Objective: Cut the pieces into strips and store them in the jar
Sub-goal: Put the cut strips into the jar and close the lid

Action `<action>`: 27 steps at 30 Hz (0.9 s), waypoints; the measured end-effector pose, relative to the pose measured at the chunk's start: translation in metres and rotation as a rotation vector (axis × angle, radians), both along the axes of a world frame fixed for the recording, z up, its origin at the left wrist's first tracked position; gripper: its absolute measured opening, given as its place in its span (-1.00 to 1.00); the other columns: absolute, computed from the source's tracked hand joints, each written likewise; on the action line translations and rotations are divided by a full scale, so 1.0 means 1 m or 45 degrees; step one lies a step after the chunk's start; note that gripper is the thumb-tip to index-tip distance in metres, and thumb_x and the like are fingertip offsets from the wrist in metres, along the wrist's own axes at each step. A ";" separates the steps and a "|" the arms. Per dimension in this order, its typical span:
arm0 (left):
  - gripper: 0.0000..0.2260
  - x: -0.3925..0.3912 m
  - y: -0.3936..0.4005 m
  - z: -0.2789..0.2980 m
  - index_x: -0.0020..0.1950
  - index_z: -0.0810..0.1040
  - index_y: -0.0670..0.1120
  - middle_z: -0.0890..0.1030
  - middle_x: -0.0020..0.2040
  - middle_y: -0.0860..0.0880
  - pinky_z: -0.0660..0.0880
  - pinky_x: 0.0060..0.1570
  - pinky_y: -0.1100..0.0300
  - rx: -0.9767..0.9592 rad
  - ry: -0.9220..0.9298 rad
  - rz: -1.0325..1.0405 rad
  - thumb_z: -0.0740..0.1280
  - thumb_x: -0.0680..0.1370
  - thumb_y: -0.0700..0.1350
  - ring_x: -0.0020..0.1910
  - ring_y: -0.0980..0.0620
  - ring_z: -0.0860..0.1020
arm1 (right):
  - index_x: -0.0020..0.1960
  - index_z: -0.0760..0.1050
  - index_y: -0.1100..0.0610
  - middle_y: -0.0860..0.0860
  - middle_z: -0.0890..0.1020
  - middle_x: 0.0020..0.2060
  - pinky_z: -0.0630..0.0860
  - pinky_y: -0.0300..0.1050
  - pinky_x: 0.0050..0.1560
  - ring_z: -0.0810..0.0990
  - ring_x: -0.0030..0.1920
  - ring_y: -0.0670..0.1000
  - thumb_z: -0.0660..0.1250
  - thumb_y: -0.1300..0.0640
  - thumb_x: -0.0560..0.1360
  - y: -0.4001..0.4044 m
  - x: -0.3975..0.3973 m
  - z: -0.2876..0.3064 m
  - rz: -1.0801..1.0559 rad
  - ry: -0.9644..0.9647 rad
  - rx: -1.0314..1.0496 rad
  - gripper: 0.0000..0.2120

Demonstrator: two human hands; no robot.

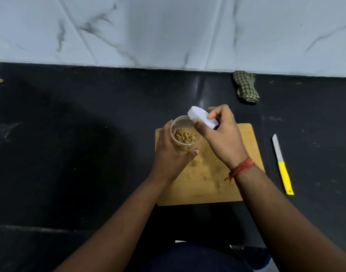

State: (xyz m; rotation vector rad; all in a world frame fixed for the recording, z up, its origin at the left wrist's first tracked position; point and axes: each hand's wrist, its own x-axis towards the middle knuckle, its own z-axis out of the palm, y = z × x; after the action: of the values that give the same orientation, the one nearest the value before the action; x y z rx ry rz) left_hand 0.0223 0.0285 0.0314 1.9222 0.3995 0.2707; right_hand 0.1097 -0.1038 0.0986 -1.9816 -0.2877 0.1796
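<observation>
A clear jar (185, 134) stands at the far left corner of the wooden cutting board (244, 146). Several yellowish strips (184, 136) lie inside it. My left hand (169, 152) grips the jar from the left, thumb across its near side. My right hand (220, 134) holds a white lid (201, 116), tilted, just above and to the right of the jar's open mouth. A red thread is tied round my right wrist.
A knife (283, 163) with a yellow handle lies on the black counter (70, 144) right of the board, blade pointing away. A crumpled checked cloth (246, 86) sits at the back by the marble wall. A small scrap (0, 80) lies far left.
</observation>
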 end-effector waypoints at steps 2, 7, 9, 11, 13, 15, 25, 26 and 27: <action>-0.11 0.003 -0.014 -0.002 0.53 0.20 0.09 0.36 0.42 0.13 0.47 0.32 -0.11 0.029 0.021 -0.050 0.57 0.30 0.14 0.43 0.03 0.39 | -0.06 0.38 0.05 -0.04 0.46 0.20 0.40 -0.29 0.13 0.42 0.25 -0.11 0.48 -0.03 0.42 -0.016 -0.004 0.005 0.182 -0.119 -0.145 -0.69; -0.12 0.009 -0.031 -0.009 0.52 0.16 0.21 0.33 0.41 0.17 0.49 0.30 -0.10 0.147 0.124 -0.167 0.59 0.32 0.09 0.40 0.04 0.36 | 0.20 0.40 0.02 -0.06 0.41 0.28 0.50 -0.15 0.11 0.46 0.23 -0.01 0.49 -0.04 0.41 -0.042 -0.002 0.008 0.584 -0.338 -0.479 -0.55; -0.12 0.008 -0.034 -0.012 0.50 0.14 0.24 0.30 0.40 0.17 0.51 0.28 -0.09 0.164 0.184 -0.199 0.59 0.32 0.08 0.39 0.03 0.36 | 0.39 0.32 -0.05 -0.07 0.35 0.33 0.56 -0.09 0.10 0.49 0.22 0.01 0.48 -0.02 0.42 -0.049 -0.002 0.004 0.701 -0.388 -0.627 -0.39; -0.12 0.006 -0.034 -0.014 0.50 0.14 0.22 0.30 0.41 0.16 0.51 0.28 -0.08 0.166 0.200 -0.209 0.57 0.31 0.13 0.40 0.03 0.36 | 0.47 0.26 -0.12 -0.06 0.28 0.37 0.56 -0.12 0.10 0.49 0.22 0.02 0.46 0.00 0.45 -0.051 -0.003 0.003 0.761 -0.412 -0.688 -0.35; -0.14 0.005 -0.033 -0.014 0.48 0.16 0.21 0.32 0.41 0.14 0.52 0.28 -0.07 0.146 0.196 -0.199 0.54 0.30 0.17 0.40 0.04 0.37 | 0.49 0.20 -0.16 -0.04 0.21 0.41 0.56 -0.14 0.10 0.48 0.24 0.05 0.44 0.02 0.48 -0.050 -0.002 0.004 0.823 -0.445 -0.783 -0.32; -0.16 0.005 -0.032 -0.014 0.47 0.16 0.23 0.33 0.41 0.14 0.52 0.29 -0.05 0.128 0.206 -0.192 0.54 0.30 0.18 0.39 0.07 0.39 | 0.51 0.15 -0.18 -0.03 0.16 0.44 0.55 -0.15 0.09 0.49 0.24 0.09 0.44 0.04 0.49 -0.046 0.001 0.006 0.888 -0.461 -0.877 -0.29; -0.13 0.007 -0.022 -0.010 0.48 0.14 0.25 0.33 0.42 0.14 0.50 0.21 0.16 0.086 0.260 -0.234 0.57 0.31 0.14 0.36 0.11 0.40 | 0.58 0.00 0.01 0.07 0.22 0.40 0.53 -0.08 0.07 0.56 0.16 0.13 0.24 -0.26 0.54 -0.031 0.002 0.026 0.930 -0.510 -1.254 -0.24; -0.13 0.007 -0.021 -0.010 0.47 0.14 0.25 0.34 0.40 0.14 0.53 0.20 0.11 0.089 0.268 -0.231 0.57 0.30 0.14 0.34 0.09 0.42 | 0.58 0.01 0.08 0.08 0.26 0.40 0.53 -0.05 0.07 0.55 0.18 0.13 0.20 -0.30 0.53 -0.031 0.001 0.026 0.884 -0.471 -1.317 -0.21; -0.13 0.007 -0.020 -0.010 0.46 0.15 0.26 0.34 0.39 0.14 0.54 0.19 0.10 0.082 0.274 -0.216 0.59 0.30 0.12 0.33 0.08 0.42 | 0.55 0.06 0.13 0.09 0.34 0.38 0.53 -0.03 0.04 0.56 0.18 0.13 0.18 -0.32 0.52 -0.032 0.000 0.027 0.844 -0.409 -1.372 -0.20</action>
State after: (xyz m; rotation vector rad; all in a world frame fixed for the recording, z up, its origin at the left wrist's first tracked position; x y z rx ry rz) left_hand 0.0292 0.0088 0.0211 2.0422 0.3698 -0.0361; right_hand 0.1095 -0.1354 0.1254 -2.9005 -1.2674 0.5177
